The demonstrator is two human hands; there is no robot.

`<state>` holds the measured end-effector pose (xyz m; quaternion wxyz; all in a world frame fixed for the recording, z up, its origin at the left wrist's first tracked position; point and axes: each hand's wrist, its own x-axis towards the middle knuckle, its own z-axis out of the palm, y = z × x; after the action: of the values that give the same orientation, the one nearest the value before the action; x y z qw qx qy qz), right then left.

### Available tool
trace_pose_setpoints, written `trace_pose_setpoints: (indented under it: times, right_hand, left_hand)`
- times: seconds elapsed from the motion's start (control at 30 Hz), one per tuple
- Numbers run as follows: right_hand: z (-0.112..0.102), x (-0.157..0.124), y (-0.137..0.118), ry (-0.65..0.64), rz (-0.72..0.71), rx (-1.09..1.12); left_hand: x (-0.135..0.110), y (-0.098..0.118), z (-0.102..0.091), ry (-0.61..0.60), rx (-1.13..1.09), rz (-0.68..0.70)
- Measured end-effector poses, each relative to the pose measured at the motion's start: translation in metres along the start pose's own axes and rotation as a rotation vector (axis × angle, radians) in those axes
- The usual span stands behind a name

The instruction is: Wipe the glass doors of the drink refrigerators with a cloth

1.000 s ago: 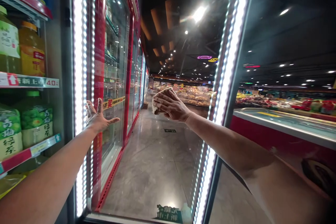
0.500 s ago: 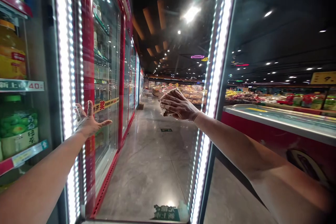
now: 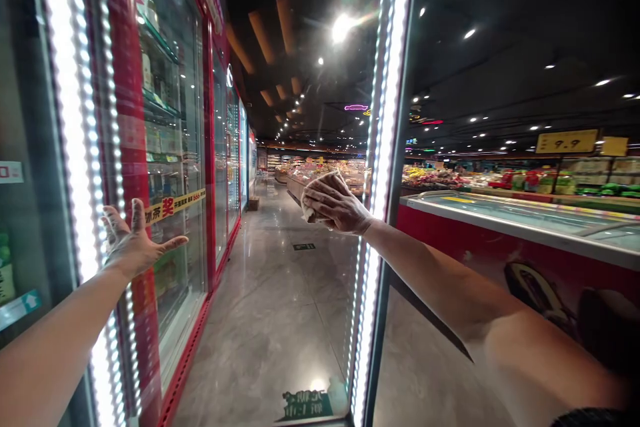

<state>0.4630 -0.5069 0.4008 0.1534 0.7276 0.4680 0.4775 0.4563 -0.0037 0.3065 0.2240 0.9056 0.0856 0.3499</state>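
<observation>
A glass door (image 3: pixel 280 320) with bright light strips down both sides fills the middle of the view. My right hand (image 3: pixel 345 210) lies flat over a folded pale cloth (image 3: pixel 313 203), pressing it to the glass near the right-hand strip. The cloth shows above and to the left of the fingers; the part under the palm is hidden. My left hand (image 3: pixel 137 247) is spread wide with the thumb out, near the left light strip (image 3: pixel 83 213). Whether its palm touches the glass I cannot tell. It holds nothing that I can see.
Beyond the glass, red-framed drink coolers (image 3: pixel 217 147) line the left of a grey floor aisle. On the right stands a red freezer chest (image 3: pixel 450 240) with a glass top. A price label (image 3: pixel 20 307) on a shelf shows at far left. Produce displays fill the background.
The view has turned right, so the door and coolers sit further left and more of the freezer shows. My right hand keeps the cloth at the glass; my left hand stays spread.
</observation>
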Motion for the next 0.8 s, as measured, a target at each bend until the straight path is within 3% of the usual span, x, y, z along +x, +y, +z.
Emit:
trace_pose_setpoints:
  times: [0.07,0.2,0.27,0.33,0.47,0.53,0.6,0.67,0.8]
  right_hand:
    - [-0.006,-0.007,0.007,0.019,0.05,0.011]
    - [-0.007,-0.005,-0.001,0.277,0.551,-0.071]
    - [-0.002,-0.003,-0.01,0.326,0.694,-0.084]
    - [0.003,-0.006,-0.016,0.298,0.682,-0.087]
    - [0.001,-0.023,-0.008,0.105,0.292,-0.067]
    - [-0.002,-0.026,-0.003,0.154,0.356,-0.094]
    - [-0.004,-0.019,-0.001,0.268,0.574,-0.123]
    - [-0.005,-0.008,0.0,0.335,0.699,-0.113]
    - [-0.014,0.005,0.01,0.326,0.638,-0.072]
  left_hand:
    - [-0.001,0.002,0.0,0.016,-0.06,-0.007]
    - [-0.003,0.007,-0.003,0.011,-0.071,-0.036]
    - [-0.005,0.01,-0.005,-0.005,-0.069,-0.053]
    - [-0.006,0.012,-0.007,-0.018,-0.062,-0.065]
    - [-0.009,0.013,-0.008,-0.012,-0.071,-0.045]
    - [-0.009,0.013,-0.008,-0.012,-0.083,-0.047]
    - [-0.009,0.013,-0.007,-0.006,-0.085,-0.046]
    - [-0.01,0.014,-0.008,0.001,-0.096,-0.039]
    - [-0.013,0.017,-0.009,0.014,-0.125,-0.027]
